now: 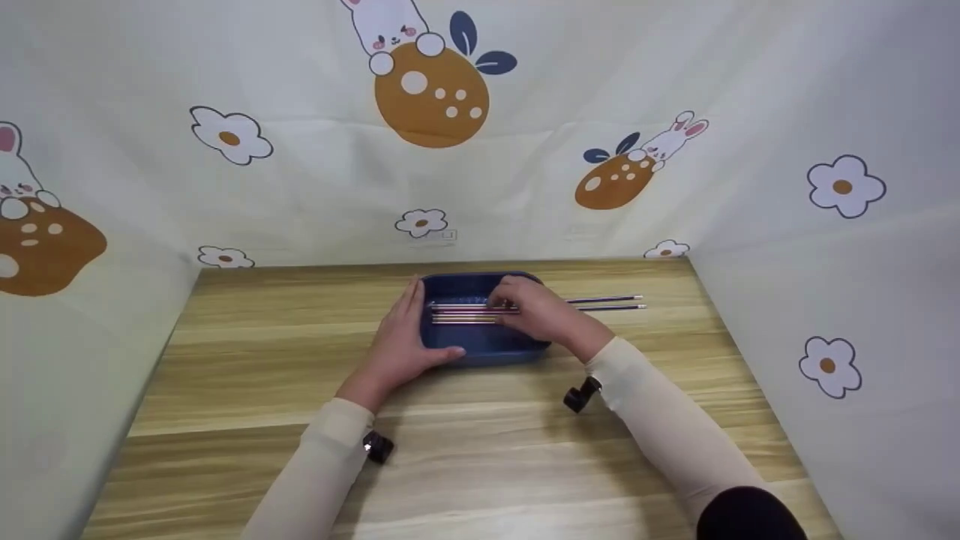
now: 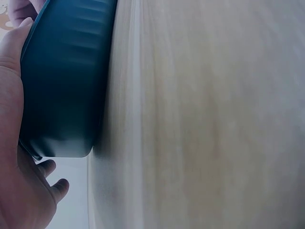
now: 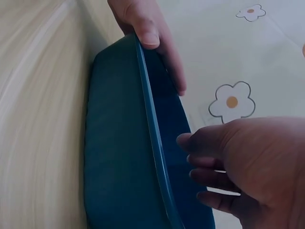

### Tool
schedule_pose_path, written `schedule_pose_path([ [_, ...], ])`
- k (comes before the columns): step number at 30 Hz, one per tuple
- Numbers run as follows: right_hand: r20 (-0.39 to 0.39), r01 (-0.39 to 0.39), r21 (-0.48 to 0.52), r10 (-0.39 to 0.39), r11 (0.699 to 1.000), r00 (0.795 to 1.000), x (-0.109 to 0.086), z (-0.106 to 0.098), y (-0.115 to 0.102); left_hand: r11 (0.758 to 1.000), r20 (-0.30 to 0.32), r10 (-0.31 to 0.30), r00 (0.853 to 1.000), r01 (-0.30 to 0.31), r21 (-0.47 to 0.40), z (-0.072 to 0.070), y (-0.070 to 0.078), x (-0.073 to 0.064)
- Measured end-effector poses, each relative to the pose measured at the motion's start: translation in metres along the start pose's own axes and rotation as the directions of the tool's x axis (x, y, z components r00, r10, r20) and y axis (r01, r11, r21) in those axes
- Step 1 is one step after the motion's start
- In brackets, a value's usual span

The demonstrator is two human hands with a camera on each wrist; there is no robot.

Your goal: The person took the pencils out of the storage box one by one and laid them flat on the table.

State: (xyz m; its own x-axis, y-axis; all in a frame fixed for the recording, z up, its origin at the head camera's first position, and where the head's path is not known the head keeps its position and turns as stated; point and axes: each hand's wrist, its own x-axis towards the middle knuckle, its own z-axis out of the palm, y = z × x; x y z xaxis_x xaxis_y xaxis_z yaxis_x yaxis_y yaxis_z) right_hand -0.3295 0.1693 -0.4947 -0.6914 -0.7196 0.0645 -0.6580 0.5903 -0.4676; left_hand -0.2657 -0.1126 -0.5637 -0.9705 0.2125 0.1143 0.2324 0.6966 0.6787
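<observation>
A dark blue rectangular box (image 1: 491, 354) stands on the table, its mouth facing up. My left hand (image 1: 397, 337) holds its left end, thumb over the near rim and fingers along the end wall. Several slim striped pencils (image 1: 457, 313) lie side by side inside the box. My right hand (image 1: 536, 307) is over the box's right half, fingers bent down at the pencils and hiding their right ends. In the right wrist view, this hand's loosely bent fingers (image 3: 209, 179) reach past the rim, with no pencil visible between them.
Two dark pencils (image 1: 611, 307) with pale ends lie right of the box, their left parts hidden behind my right hand. The wooden table (image 1: 480, 450) meets a printed cloth (image 1: 315, 187) at the back and on both sides.
</observation>
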Motion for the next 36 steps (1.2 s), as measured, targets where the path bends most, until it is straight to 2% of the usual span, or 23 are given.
schedule_pose_path([
  [7,0.035,-0.005,-0.016,0.006,1.000,0.999,0.011,0.010,0.002,1.000,-0.006,0.005,1.000,-0.005,0.010,0.001,0.000,0.001],
  [17,0.059,-0.072,-0.024,0.073,0.997,0.996,0.017,0.021,0.006,1.000,0.007,-0.025,1.000,0.025,0.008,0.001,-0.001,0.001],
  [24,0.039,-0.038,-0.062,0.041,0.997,0.998,0.020,0.026,0.006,0.999,0.014,-0.035,0.999,0.035,0.006,0.001,-0.002,0.001],
  [31,0.018,0.025,-0.096,-0.024,0.995,1.000,0.021,0.030,0.005,1.000,0.005,-0.013,1.000,0.013,-0.002,0.000,-0.001,0.000],
  [36,0.017,0.013,-0.126,-0.011,0.992,1.000,0.021,0.034,0.006,1.000,0.009,-0.016,1.000,0.016,-0.003,0.000,0.000,0.000],
])
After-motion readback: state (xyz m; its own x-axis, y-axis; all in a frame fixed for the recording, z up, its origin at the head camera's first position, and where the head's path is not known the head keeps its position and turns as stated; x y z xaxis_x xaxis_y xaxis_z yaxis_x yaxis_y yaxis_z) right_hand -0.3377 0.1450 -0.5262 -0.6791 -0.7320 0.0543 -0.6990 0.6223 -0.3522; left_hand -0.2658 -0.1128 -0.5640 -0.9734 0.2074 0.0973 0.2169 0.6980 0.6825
